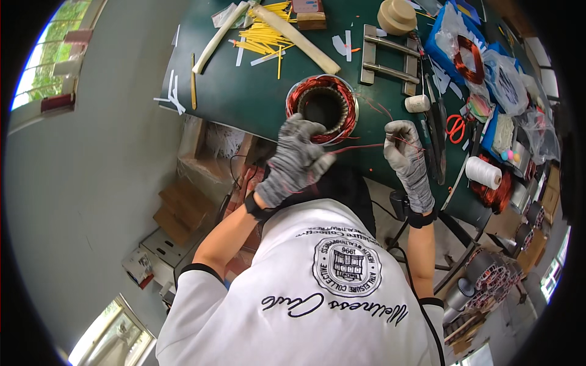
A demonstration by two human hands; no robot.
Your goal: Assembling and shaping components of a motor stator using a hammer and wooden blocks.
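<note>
Below, a cluttered green workbench (256, 97) stands on grey floor (91, 183).

We count two gloved hands, the left hand (297, 160) and the right hand (405, 151). We note one wound motor stator (321, 105) on the green bench. We log two spools of white cord, a small white spool (417, 103) and a larger white spool (483, 172). We record one pair of orange-handled scissors (455, 127) and one round wooden block (397, 16).
</note>
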